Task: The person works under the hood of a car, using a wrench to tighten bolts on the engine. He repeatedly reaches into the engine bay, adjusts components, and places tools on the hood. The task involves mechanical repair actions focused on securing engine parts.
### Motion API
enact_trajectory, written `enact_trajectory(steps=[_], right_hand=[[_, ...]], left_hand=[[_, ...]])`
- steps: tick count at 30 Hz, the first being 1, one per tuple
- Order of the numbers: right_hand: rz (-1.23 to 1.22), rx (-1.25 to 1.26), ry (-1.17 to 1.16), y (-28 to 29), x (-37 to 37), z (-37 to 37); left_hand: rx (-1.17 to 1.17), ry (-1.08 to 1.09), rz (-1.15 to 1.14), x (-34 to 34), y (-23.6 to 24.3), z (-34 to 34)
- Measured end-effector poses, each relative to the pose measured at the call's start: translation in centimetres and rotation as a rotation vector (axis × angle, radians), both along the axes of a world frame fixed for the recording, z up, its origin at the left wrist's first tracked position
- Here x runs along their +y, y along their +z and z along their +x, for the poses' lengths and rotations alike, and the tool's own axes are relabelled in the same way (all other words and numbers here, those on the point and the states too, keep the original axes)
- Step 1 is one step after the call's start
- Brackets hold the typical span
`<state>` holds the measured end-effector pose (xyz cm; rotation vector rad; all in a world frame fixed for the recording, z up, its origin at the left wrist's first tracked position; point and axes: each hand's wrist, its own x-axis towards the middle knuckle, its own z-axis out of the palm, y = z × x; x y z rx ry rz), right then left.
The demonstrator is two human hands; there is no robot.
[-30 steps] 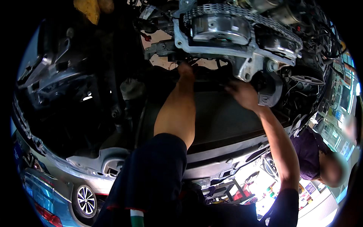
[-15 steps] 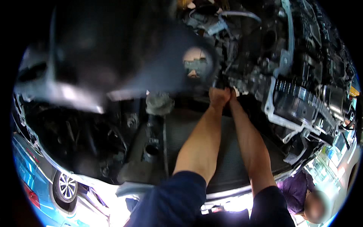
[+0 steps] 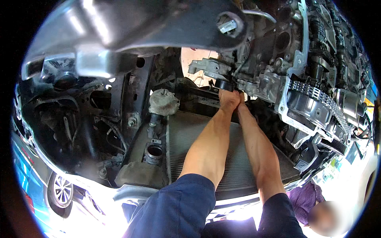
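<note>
- Reaching in from the lower edge, two bare forearms (image 3: pixel 208 146) converge on a black round part (image 3: pixel 224 85), smooth-sided and squat.
- That part sits beyond the upper edge of the radiator (image 3: pixel 186 139), just below a cast grey metal bracket (image 3: pixel 216 67) and left of the rough, dull engine block (image 3: pixel 274 83).
- The left hand (image 3: pixel 229 99) lies right against it, fingers folded inward; the tips are hidden, so whether they pinch it cannot be told.
- The right hand (image 3: pixel 241 99) is pressed close beside the left; its fingers are mostly hidden too, and their hold cannot be told.
- Beneath the forearms, the radiator shows fine, closely ribbed grey fins.
- To its left, a lumpy, dusty grey covering (image 3: pixel 164 102) caps a pipe, with a round, dark pipe mouth (image 3: pixel 154 150) nearer the lower edge.
- At right, a linked metal chain (image 3: pixel 317 93) arches over a shiny curved drum (image 3: pixel 311 109).
- Across the top hangs a dark, glossy panel (image 3: pixel 158 27) with a rounded, thick-rimmed hole.
</note>
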<state>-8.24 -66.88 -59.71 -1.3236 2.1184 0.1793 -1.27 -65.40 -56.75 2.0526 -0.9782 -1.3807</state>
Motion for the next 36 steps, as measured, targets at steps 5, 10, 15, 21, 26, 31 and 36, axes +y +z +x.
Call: enact_trajectory(steps=[5, 10, 15, 21, 26, 31, 36], right_hand=[[-0.011, -0.002, 0.013, 0.6, -0.7, 0.4], [-0.01, -0.012, 0.013, 0.8, -0.9, 0.9], [-0.016, -0.015, 0.004, 0.7, -0.8, 1.3], [-0.02, -0.009, -0.001, 1.2, -0.7, 1.6], [-0.046, 0.006, -0.038, 1.0, -0.4, 2.0], [-0.047, 0.006, -0.063, 1.1, -0.5, 2.2], [-0.066, 0.01, -0.069, 1.5, -0.6, 1.9]], left_hand=[[0.148, 0.193, -0.024, -0.5, 0.2, 0.5], [0.238, 0.277, -0.087, -0.4, 1.0, 0.9], [0.236, 0.41, -0.195, -0.2, 0.2, 0.3], [0.512, 0.534, -0.087, 0.0, -4.3, -1.5], [0.267, 0.095, -0.014, 0.1, -7.6, -2.9], [0.115, -0.213, 0.202, -1.0, -10.1, -3.7], [0.522, 0.211, 0.124, -1.3, -7.3, -1.6]])
